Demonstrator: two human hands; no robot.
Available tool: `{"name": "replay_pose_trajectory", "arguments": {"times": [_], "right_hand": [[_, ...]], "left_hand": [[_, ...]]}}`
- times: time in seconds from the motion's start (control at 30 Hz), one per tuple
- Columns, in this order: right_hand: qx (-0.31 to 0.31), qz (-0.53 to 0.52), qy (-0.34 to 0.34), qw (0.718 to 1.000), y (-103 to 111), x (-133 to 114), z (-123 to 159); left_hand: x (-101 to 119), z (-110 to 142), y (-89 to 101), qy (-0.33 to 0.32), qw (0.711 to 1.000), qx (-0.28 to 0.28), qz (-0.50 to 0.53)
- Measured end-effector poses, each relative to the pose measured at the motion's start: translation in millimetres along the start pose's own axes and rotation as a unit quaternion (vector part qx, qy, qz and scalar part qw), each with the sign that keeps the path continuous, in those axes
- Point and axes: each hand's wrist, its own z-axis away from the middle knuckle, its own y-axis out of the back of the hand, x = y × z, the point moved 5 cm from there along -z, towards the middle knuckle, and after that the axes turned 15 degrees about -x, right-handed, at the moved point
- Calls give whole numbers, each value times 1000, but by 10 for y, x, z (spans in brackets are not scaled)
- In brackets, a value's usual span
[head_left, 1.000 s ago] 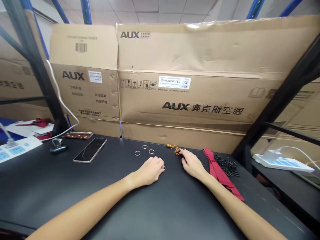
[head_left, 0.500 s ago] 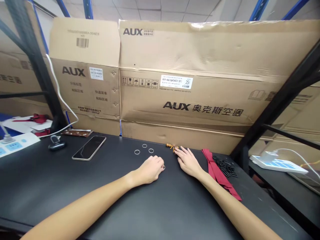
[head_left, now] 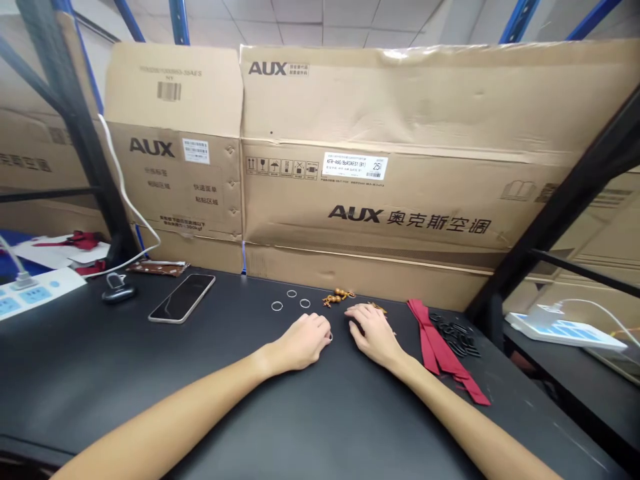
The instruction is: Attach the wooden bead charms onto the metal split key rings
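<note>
My left hand (head_left: 301,341) is closed on the dark tabletop. A small metal ring (head_left: 330,338) shows at its fingertips, mostly hidden by the fingers. Beyond it lie three thin silver rings, the nearest being a ring (head_left: 277,306) on the left. To its right, my right hand (head_left: 373,333) rests palm down, fingers a little bent and apart, with the thumb towards the left hand. Gold-brown beaded pieces (head_left: 339,297) lie just past its fingertips. Another gold piece (head_left: 379,307) peeks out behind the fingers; whatever is under the palm is hidden.
A phone (head_left: 183,299) and a black earphone-like case (head_left: 119,293) lie left. Red ribbon strips (head_left: 440,350) and a pile of black buckle-like pieces (head_left: 455,335) lie right. Cardboard (head_left: 400,260) walls the back. Power strips (head_left: 40,293) stand at both sides.
My right hand has drawn back slightly towards me, and more of the gold pieces show around its fingers, shifted a little. The left hand stays closed in place. The view has tilted slightly.
</note>
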Motion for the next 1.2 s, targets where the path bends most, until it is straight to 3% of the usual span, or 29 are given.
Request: {"name": "replay_pose_trajectory", "arguments": {"times": [0.13, 0.27, 0.47, 0.67, 0.83, 1.0, 1.2], "right_hand": [[1, -6, 10, 1000, -25, -23, -42], [-49, 40, 28, 998, -137, -123, -258], [-62, 70, -47, 994, -301, -122, -581], [-46, 34, -32, 998, -269, -209, -199], [-25, -128, 54, 990, -108, -390, 165], [-24, -157, 56, 986, -13, -429, 208], [-47, -131, 28, 990, -34, -406, 178]], "left_hand": [[-3, 1, -18, -2, 1000, 1, -5], [-8, 6, -25, 2, 1000, 1, -11], [-17, 31, 3, 23, 1000, -6, -15], [-68, 35, -12, 51, 998, 21, 8], [-130, 42, -44, 45, 994, 39, 94], [-191, 45, -55, 47, 984, 41, 165], [-125, 56, -4, 43, 990, 22, 136]]}}
